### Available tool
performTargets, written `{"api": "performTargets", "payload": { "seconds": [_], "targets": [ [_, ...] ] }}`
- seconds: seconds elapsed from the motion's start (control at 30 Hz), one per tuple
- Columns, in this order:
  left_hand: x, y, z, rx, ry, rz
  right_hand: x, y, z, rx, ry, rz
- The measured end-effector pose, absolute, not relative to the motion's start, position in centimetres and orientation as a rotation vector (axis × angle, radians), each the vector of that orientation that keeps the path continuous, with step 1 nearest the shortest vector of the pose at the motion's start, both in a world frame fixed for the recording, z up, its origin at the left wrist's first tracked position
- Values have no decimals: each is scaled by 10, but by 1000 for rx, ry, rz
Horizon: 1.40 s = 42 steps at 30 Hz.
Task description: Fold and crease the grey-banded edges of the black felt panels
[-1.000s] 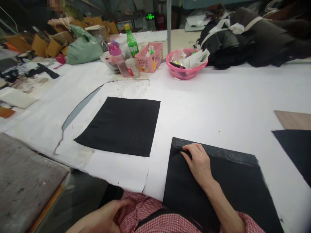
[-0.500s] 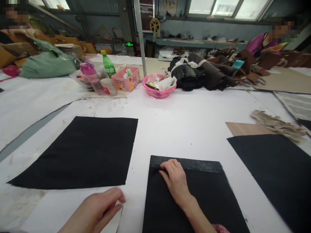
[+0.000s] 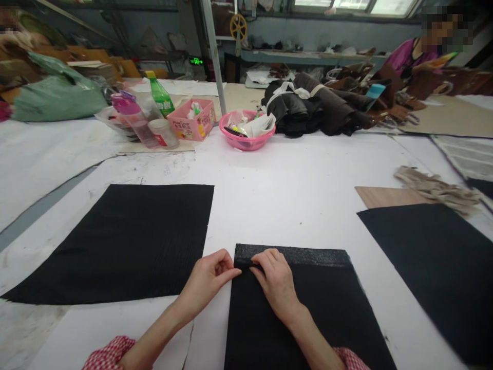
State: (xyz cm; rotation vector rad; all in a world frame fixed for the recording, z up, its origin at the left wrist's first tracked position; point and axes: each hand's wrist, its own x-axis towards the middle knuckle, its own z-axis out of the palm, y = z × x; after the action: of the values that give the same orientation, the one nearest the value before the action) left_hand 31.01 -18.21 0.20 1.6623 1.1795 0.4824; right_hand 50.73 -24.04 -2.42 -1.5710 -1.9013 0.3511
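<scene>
Open tabletop (image 3: 285, 200) beyond black sheet (image 3: 335, 308), right hand (image 3: 278, 288) pinching it, left's (image 3: 208, 278) edge grip unclear

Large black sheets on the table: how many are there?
3: the left sheet, the middle sheet under the right hand, and the right sheet. More may lie hidden beneath; a dark piece at the picture's edge is unclear.

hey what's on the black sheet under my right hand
The black sheet has a speckled strip along its far edge; your right hand and left hand overlap the sheet. What the hands cover is hidden.
</scene>
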Motion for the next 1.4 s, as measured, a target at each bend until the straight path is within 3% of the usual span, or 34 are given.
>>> {"api": "performTargets", "payload": {
  "seconds": [0.37, 0.67, 1.03, 1.17, 1.4],
  "targets": [
    [321, -170, 5, 2194, 1015, 312, 507, -242, -24, -1573, -1918, 351],
    [317, -170, -3, 2193, 1009, 366, 510, -241, -24, -1607, -1934, 368],
    [304, -169, 4, 1369, 1103, 676, 513, -239, -23, -1567, -1834, 351],
    [303, -186, 11, 1019, 917, 703, 513, -238, -16, -1434, -1723, 324],
    [311, -217, 10, 782, 699, 732, 502, -249, 39, -1271, -1650, 849]
  ]
}}
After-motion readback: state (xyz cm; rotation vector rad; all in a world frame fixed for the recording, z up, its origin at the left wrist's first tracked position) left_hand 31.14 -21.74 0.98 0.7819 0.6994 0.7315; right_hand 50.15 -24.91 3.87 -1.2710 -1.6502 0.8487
